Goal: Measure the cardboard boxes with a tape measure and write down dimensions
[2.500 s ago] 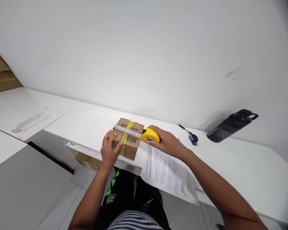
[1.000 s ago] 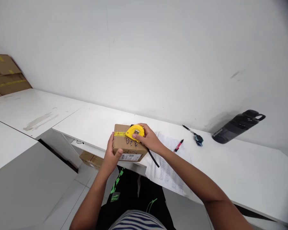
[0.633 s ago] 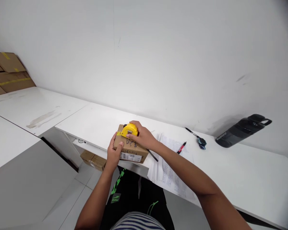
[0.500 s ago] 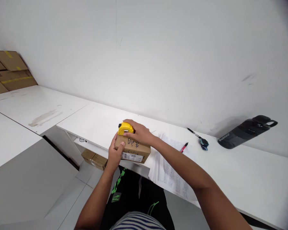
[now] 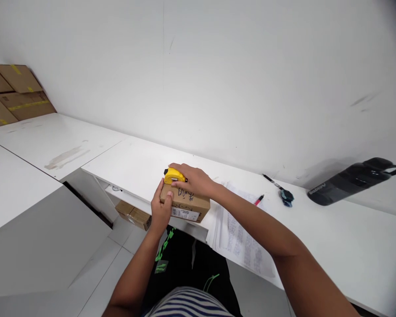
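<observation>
A small cardboard box [image 5: 199, 203] with black handwriting on top and a white label on its near side sits at the front edge of the white desk. My left hand [image 5: 161, 208] grips its left end, thumb on the near side and fingers behind. On the box's top left part is a yellow tape measure [image 5: 174, 176] with a black corner. My right hand [image 5: 196, 179] is closed around the tape measure from the right, holding it against the box. Whether any blade is drawn out is hidden.
Written sheets of paper [image 5: 240, 242] lie right of the box, with a red pen [image 5: 259, 200] on them. Farther right are a black pen [image 5: 269, 179], a dark blue crumpled item [image 5: 286, 197] and a black bottle [image 5: 350, 182] lying tilted. Cardboard boxes [image 5: 23, 99] are stacked far left; another carton [image 5: 133, 214] is below the desk.
The view has shifted slightly, so most things sit a little farther right or higher. Both hands keep their hold on the box and tape measure.
</observation>
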Available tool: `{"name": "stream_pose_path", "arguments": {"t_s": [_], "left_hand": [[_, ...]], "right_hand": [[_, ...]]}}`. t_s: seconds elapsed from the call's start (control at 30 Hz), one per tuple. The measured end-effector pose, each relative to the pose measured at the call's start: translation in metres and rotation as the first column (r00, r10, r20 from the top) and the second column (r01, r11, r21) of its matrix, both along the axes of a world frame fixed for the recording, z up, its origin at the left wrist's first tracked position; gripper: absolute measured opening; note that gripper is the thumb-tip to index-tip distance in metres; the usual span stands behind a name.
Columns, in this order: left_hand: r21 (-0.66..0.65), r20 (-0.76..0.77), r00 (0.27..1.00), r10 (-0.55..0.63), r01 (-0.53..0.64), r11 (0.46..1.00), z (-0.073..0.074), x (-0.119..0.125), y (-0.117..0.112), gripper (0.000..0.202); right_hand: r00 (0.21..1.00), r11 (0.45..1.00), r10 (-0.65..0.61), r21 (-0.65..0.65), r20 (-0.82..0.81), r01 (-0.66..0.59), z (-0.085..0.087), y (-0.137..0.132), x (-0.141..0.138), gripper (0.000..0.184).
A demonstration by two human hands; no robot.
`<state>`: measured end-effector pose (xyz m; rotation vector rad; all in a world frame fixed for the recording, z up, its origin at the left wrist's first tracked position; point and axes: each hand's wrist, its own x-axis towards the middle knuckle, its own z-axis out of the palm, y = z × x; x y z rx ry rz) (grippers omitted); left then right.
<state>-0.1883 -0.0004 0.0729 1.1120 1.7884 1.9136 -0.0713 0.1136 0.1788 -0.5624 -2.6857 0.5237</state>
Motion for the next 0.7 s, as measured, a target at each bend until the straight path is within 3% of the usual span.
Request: {"name": "stream_pose_path", "arguments": {"t_s": [0.23, 0.53, 0.7], "left_hand": [[-0.004, -0.018, 1.0, 0.006, -0.006, 1.0, -0.001, -0.001, 0.0, 0.051], [-0.024, -0.001, 1.0, 0.022, -0.022, 0.999, 0.0, -0.001, 0.003, 0.049], [-0.045, 0.008, 0.999, 0.049, -0.049, 0.998, 0.003, -0.001, 0.004, 0.049]], "right_hand": [[0.999, 0.999, 0.005, -0.045, -0.043, -0.007, 0.001, 0.006, 0.017, 0.051], [0.993, 0.983, -0.1, -0.161, -0.06, 0.09, 0.002, 0.009, 0.101, 0.048], [0.987, 0.976, -0.149, -0.171, -0.056, 0.138, 0.002, 0.009, 0.13, 0.046]]}}
